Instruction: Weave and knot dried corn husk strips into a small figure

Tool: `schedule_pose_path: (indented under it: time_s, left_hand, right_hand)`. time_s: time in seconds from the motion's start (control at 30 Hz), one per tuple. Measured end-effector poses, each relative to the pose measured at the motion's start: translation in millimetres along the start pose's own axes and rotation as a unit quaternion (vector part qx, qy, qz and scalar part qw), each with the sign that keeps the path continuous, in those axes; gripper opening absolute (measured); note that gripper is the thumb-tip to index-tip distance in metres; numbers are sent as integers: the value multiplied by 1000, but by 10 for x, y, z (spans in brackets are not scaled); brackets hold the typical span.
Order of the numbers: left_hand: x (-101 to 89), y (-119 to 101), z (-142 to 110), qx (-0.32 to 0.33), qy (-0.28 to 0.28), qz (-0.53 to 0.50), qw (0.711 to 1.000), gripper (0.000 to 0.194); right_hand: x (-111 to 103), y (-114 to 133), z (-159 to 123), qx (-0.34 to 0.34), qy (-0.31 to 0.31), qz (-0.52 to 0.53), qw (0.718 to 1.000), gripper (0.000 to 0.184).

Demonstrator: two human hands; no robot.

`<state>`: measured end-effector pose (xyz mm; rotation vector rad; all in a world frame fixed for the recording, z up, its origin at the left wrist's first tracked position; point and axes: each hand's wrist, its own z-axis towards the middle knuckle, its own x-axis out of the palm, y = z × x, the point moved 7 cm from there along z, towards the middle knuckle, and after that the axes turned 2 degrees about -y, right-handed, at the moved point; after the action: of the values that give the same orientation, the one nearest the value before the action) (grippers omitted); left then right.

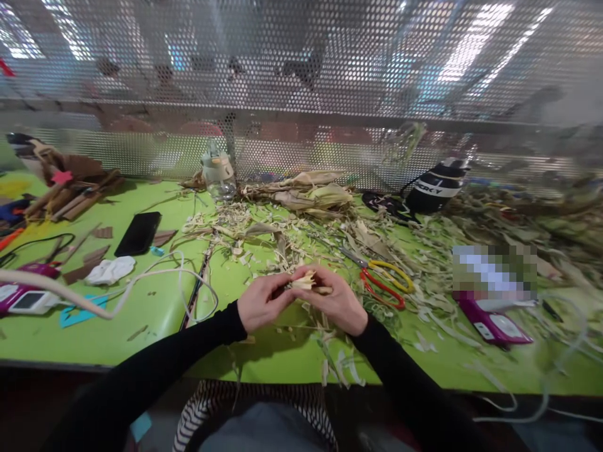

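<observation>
Over the near edge of the green surface (264, 358), the left hand (261, 303) and right hand (336, 301) meet, fingers closed round a small pale bundle of husk (304, 282); each seems to steady one side so the loose layers don't splay. The scissors (377, 273) lie just beyond the right hand, probably parked within easy reach. Whole husks (311, 191) are heaped toward the far edge, perhaps to spare working room. The phone (138, 233) rests left, apart from most scraps.

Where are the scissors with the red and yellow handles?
The scissors lie open on the green table in the head view, just right of the right hand, among the dried leaf scraps.
</observation>
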<state>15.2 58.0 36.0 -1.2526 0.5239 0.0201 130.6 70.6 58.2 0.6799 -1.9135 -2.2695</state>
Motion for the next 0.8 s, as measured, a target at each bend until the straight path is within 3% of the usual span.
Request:
schedule_pose_path:
  time_s: [0.3, 0.43, 0.53, 0.63, 0.73, 0.8]
  left_hand:
    - [116, 63, 15, 22, -3, 81, 996, 36]
    - [205, 190, -5, 33, -1, 135, 990, 37]
    - [202, 242, 19, 2, 3, 130, 991, 36]
    - [217, 253, 42, -81, 50, -32, 995, 36]
    - [309, 205, 20, -161, 113, -280, 940, 40]
    - [338, 153, 12, -166, 135, -359, 908, 40]
  right_hand:
    - [-58, -205, 22, 21, -90, 65, 994, 18]
    - [-50, -381, 52, 54, -101, 112, 987, 19]
    - [-38, -451, 109, 93, -88, 150, 980, 22]
    - [-29, -403, 149, 100, -28, 181, 978, 25]
    - [-6, -298, 140, 75, 58, 222, 970, 38]
    - [44, -258, 111, 69, 116, 217, 967, 43]
